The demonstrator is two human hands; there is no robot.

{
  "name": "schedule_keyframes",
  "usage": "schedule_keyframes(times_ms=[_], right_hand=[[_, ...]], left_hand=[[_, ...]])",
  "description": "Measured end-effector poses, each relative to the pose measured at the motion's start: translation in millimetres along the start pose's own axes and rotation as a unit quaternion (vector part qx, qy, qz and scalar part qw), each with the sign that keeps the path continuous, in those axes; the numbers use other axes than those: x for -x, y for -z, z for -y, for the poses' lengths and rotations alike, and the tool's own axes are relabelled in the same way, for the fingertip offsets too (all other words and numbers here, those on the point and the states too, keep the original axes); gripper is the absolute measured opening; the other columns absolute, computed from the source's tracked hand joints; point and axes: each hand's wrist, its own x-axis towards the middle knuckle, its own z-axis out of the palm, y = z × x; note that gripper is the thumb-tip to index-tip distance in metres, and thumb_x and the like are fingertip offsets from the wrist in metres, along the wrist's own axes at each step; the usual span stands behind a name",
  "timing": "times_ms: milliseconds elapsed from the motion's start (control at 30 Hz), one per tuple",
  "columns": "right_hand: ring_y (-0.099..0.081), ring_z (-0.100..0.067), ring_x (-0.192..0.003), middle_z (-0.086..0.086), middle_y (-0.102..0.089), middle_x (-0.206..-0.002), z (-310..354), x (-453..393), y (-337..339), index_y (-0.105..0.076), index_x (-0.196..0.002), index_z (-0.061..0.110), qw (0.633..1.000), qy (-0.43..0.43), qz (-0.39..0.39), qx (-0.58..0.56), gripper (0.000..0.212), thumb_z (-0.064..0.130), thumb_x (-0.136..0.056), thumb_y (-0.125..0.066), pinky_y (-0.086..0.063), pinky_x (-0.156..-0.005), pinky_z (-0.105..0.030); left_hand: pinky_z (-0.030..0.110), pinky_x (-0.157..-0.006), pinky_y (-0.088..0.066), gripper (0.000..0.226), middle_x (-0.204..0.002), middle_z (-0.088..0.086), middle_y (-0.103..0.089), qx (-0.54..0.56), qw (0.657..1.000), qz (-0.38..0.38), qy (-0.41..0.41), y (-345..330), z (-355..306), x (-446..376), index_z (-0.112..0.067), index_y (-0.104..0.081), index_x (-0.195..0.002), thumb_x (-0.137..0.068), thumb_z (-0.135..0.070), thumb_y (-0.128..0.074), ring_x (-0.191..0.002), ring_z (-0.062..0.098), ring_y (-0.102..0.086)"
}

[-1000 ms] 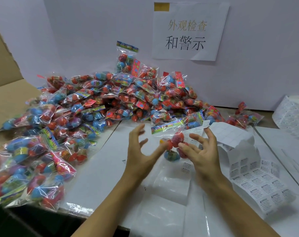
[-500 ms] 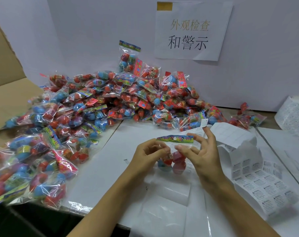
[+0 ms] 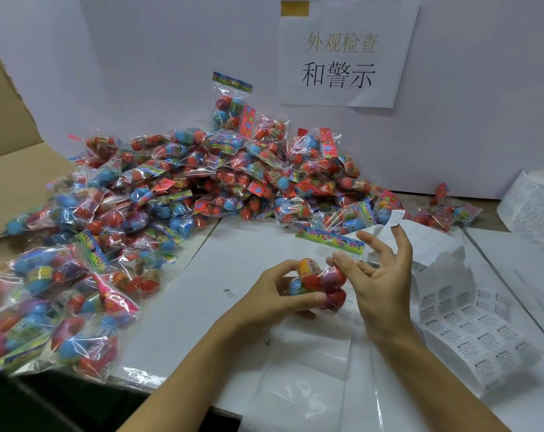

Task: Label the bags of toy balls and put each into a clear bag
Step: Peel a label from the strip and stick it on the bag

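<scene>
White table (image 3: pixel 177 307) is crowded left by the pile (image 3: pixel 171 194); one bag (image 3: pixel 319 280) is gripped by left hand (image 3: pixel 274 294) and pinched by right hand (image 3: pixel 379 275), label (image 3: pixel 396 218) stuck on a fingertip.

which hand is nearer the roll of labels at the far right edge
Right. The right hand lies between the held bag of balls and the label roll; the left hand grips the bag farther left.

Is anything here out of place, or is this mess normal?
One oddity: a small white label is stuck to a raised fingertip of the right hand, not yet on the bag of toy balls the left hand grips. The pile is just heaped.
</scene>
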Motion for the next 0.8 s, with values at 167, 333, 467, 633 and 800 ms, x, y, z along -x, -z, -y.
schedule_keyframes(times_ms=[167,333,467,633,800], right_hand=[[-0.074,-0.012,-0.096,0.012,-0.057,-0.13,6,-1,-2,-0.036,-0.141,0.029,1.0,0.001,-0.027,-0.012,0.081,0.019,-0.075,-0.082,-0.056,-0.073,-0.017],[-0.067,-0.024,-0.109,0.011,-0.069,-0.109,4,-8,8,-0.071,-0.099,0.022,0.999,0.014,-0.015,0.038,0.01,0.015,-0.092,-0.069,-0.057,-0.089,-0.038],[-0.063,-0.018,-0.111,0.002,-0.066,-0.114,3,-5,7,-0.073,-0.086,0.014,0.995,0.005,0.069,0.072,0.011,0.008,-0.093,-0.067,-0.056,-0.086,-0.033],[-0.062,0.0,-0.107,0.001,-0.064,-0.118,1,-2,6,-0.073,-0.079,0.005,0.983,-0.022,0.14,0.117,0.008,0.004,-0.087,-0.073,-0.052,-0.077,-0.016],[-0.059,0.005,-0.109,0.01,-0.062,-0.118,1,0,5,-0.074,-0.075,0.008,0.975,-0.04,0.16,0.151,0.011,0.008,-0.086,-0.075,-0.051,-0.077,-0.014]], left_hand=[[0.036,-0.075,-0.062,0.036,-0.099,0.013,-0.076,0.027,0.999,-0.013,-0.012,0,-1,-2,-0.015,-0.07,-0.112,-0.078,-0.01,-0.083,-0.091,0.03,-0.075],[0.04,-0.075,-0.062,0.039,-0.1,0.017,-0.074,0.107,0.99,-0.089,-0.008,6,-7,-5,-0.009,-0.067,-0.113,-0.076,-0.011,-0.078,-0.089,0.036,-0.075],[0.038,-0.075,-0.062,0.04,-0.107,0.024,-0.073,0.128,0.986,-0.11,-0.002,9,-10,-6,0.0,-0.061,-0.122,-0.085,-0.001,-0.076,-0.093,0.041,-0.075],[0.035,-0.08,-0.061,0.05,-0.109,0.023,-0.074,0.13,0.988,-0.087,0.003,9,-11,-5,-0.004,-0.057,-0.128,-0.083,-0.016,-0.076,-0.098,0.04,-0.075],[0.034,-0.081,-0.061,0.047,-0.109,0.014,-0.076,0.135,0.989,-0.066,0.012,8,-13,-4,-0.011,-0.058,-0.126,-0.083,-0.024,-0.071,-0.099,0.035,-0.075]])
